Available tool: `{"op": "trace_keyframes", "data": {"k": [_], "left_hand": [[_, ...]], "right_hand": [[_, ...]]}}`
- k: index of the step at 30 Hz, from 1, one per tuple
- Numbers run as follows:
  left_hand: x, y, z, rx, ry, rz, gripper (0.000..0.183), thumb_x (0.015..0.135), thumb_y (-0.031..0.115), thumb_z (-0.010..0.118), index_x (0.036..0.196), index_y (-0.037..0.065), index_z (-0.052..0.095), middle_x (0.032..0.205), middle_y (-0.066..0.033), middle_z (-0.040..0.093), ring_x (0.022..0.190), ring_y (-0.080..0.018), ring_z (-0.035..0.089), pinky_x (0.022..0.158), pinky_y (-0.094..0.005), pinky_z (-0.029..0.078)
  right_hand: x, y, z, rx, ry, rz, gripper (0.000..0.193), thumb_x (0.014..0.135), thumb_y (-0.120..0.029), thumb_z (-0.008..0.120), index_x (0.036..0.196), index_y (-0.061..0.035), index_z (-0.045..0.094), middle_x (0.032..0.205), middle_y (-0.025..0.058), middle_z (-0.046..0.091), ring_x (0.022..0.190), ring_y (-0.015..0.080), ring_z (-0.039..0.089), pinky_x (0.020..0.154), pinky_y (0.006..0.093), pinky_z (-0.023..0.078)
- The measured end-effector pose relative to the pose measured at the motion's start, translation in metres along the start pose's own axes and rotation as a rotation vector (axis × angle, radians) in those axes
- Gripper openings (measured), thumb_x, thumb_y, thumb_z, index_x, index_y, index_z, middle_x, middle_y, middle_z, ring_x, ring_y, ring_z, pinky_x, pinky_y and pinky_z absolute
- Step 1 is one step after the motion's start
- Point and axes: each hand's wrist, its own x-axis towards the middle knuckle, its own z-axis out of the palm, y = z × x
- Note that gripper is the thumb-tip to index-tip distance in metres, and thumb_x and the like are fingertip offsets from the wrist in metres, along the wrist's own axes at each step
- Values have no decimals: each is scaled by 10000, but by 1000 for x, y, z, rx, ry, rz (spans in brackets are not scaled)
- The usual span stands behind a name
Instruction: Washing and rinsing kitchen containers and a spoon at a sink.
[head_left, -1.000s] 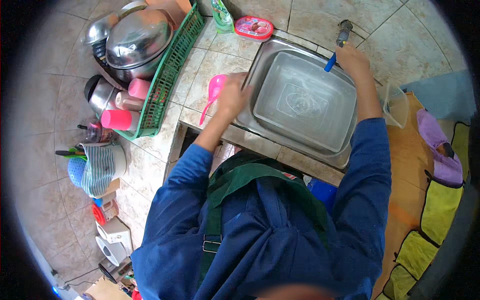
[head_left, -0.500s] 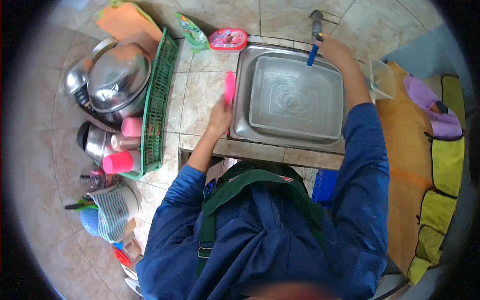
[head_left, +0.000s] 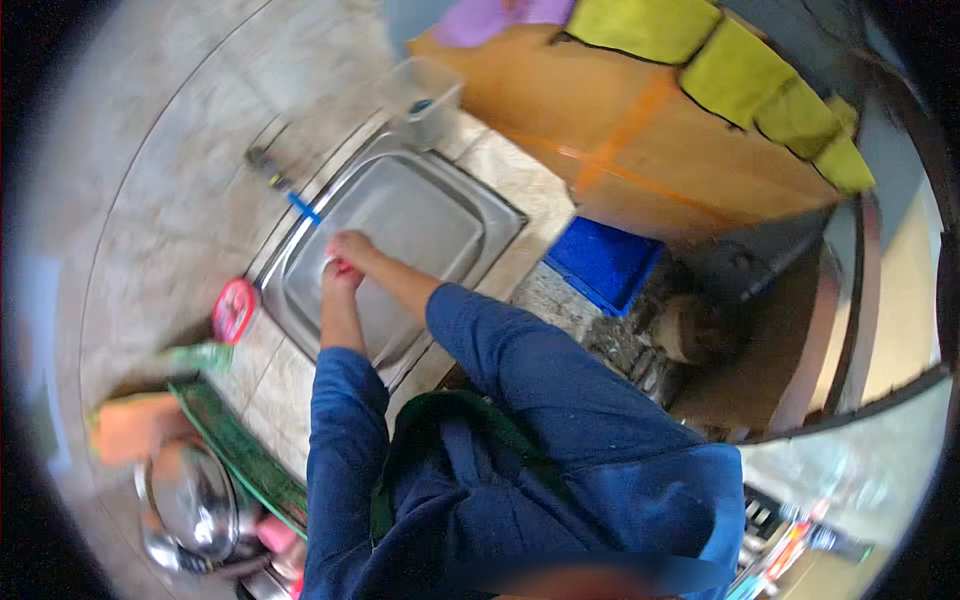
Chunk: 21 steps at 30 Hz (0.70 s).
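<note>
Both of my hands meet over the near left part of the steel sink (head_left: 420, 312), below the blue tap spout (head_left: 303, 208). A bit of a pink thing (head_left: 345, 268) shows between them; its kind is hidden by the fingers and by blur. My left hand (head_left: 338, 278) is closed on it from below. My right hand (head_left: 350, 246) is curled over it from above, touching the left. The sink's inside looks grey and smooth; I cannot make out whether the clear tub and water are in it.
A clear plastic container (head_left: 430, 105) stands at the sink's far corner. Left of the sink are a red-pink tub (head_left: 234, 310) and a green pouch (head_left: 200, 356). A green rack (head_left: 235, 450) and steel pots (head_left: 195, 500) lie lower left. A blue crate (head_left: 605, 265) sits below, right.
The view has swung round to the right. My right hand has left the tap and joined my left hand over the sink. My left hand has come off the counter with the pink thing.
</note>
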Motion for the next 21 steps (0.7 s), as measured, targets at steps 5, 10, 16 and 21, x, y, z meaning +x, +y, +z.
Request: {"op": "trace_keyframes", "data": {"k": [5,10,16,21], "left_hand": [[71,-66,5,-1986,285,-294,100,740,194,555,678,129,600,678,-70,592,636,-244,584,519,-376,440],[59,-60,-9,-916,478,159,152,796,157,487,648,121,498,578,-38,447,534,-194,464,491,-333,389],[74,-112,-18,503,395,333,252,862,113,406,612,112,374,458,1,273,410,-135,320,457,-283,328],[69,-128,-30,509,348,402,236,853,105,426,625,46,430,474,-26,320,439,-164,369,515,-318,373]], "right_hand": [[-3,-25,-69,-611,171,-215,118,656,-232,603,660,-119,639,714,120,643,638,288,615,586,389,474],[-93,-61,-111,-195,98,-296,116,742,-135,544,822,-88,614,800,114,643,778,255,628,687,367,482],[-163,-66,-189,-438,110,-190,170,778,-167,558,926,-94,598,892,118,640,869,267,615,756,365,473],[-193,-61,-196,-555,4,-152,183,789,-189,551,943,-99,593,909,118,636,854,276,612,755,381,469]]}}
